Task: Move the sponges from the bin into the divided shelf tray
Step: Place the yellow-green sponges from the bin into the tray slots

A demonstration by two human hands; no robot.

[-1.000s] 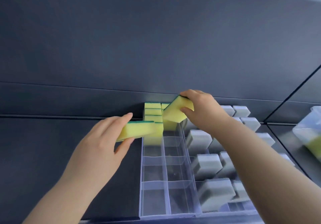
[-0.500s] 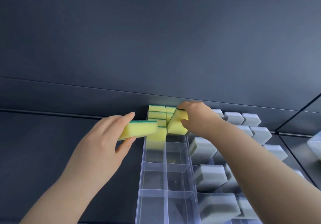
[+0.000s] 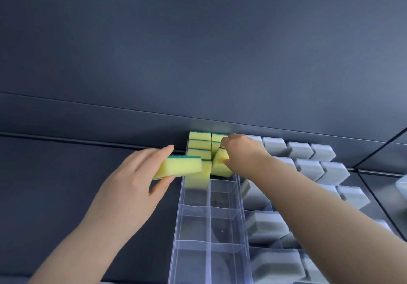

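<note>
Your right hand (image 3: 241, 153) pinches a yellow sponge (image 3: 221, 164) tilted in the clear divided tray (image 3: 211, 224)'s far end, while your left hand (image 3: 134, 180) grips a green-topped yellow sponge (image 3: 179, 167) just left of that tray.

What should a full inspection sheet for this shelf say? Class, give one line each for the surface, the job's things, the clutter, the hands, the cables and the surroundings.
Surface: dark shelf under the trays.
Job's things: clear divided tray; yellow sponges fill its far compartments, and the near ones hold none. A held sponge is level at the tray's left edge. A second sponge is tilted in the right column.
Clutter: grey sponges in rows to the right of the tray.
Hands: left hand grips the held sponge; right hand pinches the second sponge.
Cables: nothing seen.
Surroundings: dark back panel; edge of a clear container at far right.
</note>
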